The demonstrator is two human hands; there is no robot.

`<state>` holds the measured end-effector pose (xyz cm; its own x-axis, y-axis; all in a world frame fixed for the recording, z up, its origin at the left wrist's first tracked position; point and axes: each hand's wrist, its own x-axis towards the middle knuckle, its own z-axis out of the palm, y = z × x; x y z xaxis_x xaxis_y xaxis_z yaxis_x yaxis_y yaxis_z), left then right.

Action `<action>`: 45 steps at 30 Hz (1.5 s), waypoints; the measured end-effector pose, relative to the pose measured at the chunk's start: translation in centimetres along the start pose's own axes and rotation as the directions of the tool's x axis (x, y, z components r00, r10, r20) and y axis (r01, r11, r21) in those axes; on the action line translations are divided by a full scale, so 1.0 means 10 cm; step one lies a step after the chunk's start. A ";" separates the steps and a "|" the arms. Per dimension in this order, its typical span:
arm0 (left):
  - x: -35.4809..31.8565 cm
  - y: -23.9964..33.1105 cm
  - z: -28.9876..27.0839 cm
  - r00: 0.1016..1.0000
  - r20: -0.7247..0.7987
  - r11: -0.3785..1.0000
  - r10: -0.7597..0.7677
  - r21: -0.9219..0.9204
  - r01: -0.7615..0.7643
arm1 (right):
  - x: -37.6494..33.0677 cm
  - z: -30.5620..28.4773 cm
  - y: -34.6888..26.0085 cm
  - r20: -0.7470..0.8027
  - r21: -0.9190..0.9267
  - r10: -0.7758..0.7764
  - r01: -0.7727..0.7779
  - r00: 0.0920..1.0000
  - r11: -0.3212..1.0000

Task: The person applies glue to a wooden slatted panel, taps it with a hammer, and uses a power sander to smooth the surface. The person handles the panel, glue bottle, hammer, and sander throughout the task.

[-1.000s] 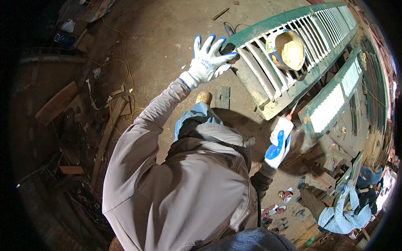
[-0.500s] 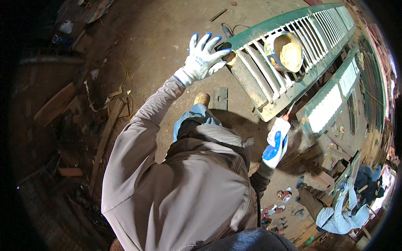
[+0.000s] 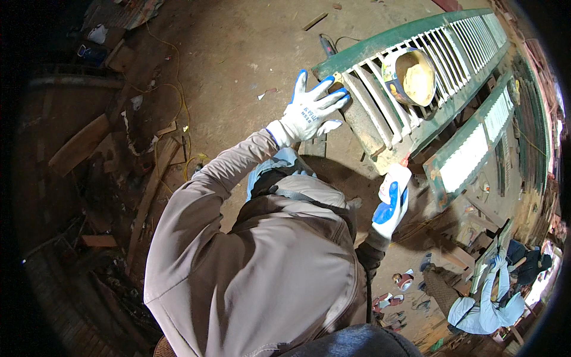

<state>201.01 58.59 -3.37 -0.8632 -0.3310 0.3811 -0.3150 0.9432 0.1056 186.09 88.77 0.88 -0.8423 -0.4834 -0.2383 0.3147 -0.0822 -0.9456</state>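
— Far left: yellow cable (image 3: 178, 89) looped across the dirt floor. Easy to snag underfoot.

— Left hand (image 3: 310, 113)?

— Grip open, gloved fingers spread flat on the end of the green louvred shutter (image 3: 380, 44). Small dark print on the glove's white back.

— Risk there?

— Tipping the shutter by leaning hard on that end, and sliding off the round tin (image 3: 389, 71) perched on the slats, full of pale paste. Coloured label band round its wall.

— Right hand (image 3: 389, 205)?

— Closed around a red-tipped tool (image 3: 406, 160), just off the shutter's near corner. Can't tell what kind. Possible slip against the frame.
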 end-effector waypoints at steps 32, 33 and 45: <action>2.82 0.18 0.36 0.805 0.232 0.830 0.546 -0.016 -0.558 | -0.27 -0.50 0.04 -0.200 0.050 -0.138 0.151 0.970 0.987; 2.87 0.25 0.34 0.798 0.333 0.861 0.502 -0.111 -0.496 | -0.32 -0.52 0.02 -0.226 0.066 -0.136 0.154 0.965 0.986; 2.78 0.00 0.07 0.869 -0.075 0.855 0.490 -0.152 -0.495 | -0.34 -0.91 0.20 -0.090 0.030 -0.108 0.111 0.990 0.993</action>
<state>176.75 49.35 6.62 -0.8744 0.1765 0.4519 0.2180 0.9751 0.0409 185.56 98.17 -2.21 -0.9071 -0.3917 -0.1540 0.2325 -0.1614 -0.9591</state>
